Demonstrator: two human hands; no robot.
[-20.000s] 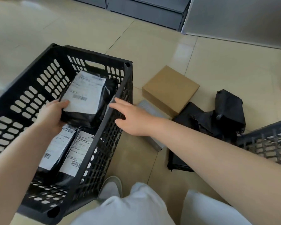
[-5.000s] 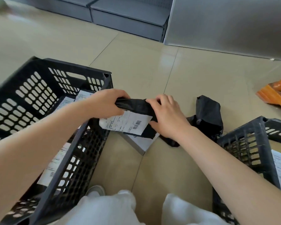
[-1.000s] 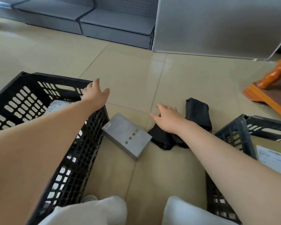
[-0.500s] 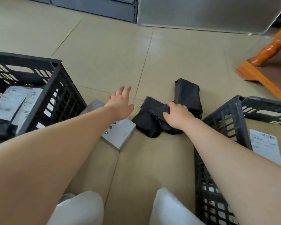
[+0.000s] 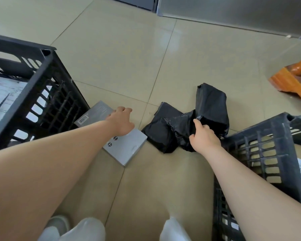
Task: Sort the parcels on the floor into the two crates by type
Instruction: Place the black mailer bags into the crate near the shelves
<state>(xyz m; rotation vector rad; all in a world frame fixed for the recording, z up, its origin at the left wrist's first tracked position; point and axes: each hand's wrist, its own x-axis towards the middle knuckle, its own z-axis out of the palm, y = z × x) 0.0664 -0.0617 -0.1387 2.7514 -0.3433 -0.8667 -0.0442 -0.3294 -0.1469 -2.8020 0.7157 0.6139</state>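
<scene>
1. My left hand [image 5: 122, 123] lies on the grey box [image 5: 127, 146], fingers bent over its top; whether they grip it, I cannot tell.
2. The grey box lies flat on the floor [image 5: 122, 54], just right of the left crate [image 5: 33, 94].
3. My right hand [image 5: 204, 136] pinches crumpled black parcels [image 5: 181, 129], heaped right of the grey box, touching its corner.
4. The right crate [image 5: 274, 136] stands right of that heap. Labelled parcels [image 5: 0, 94] lie in the left crate.
</scene>
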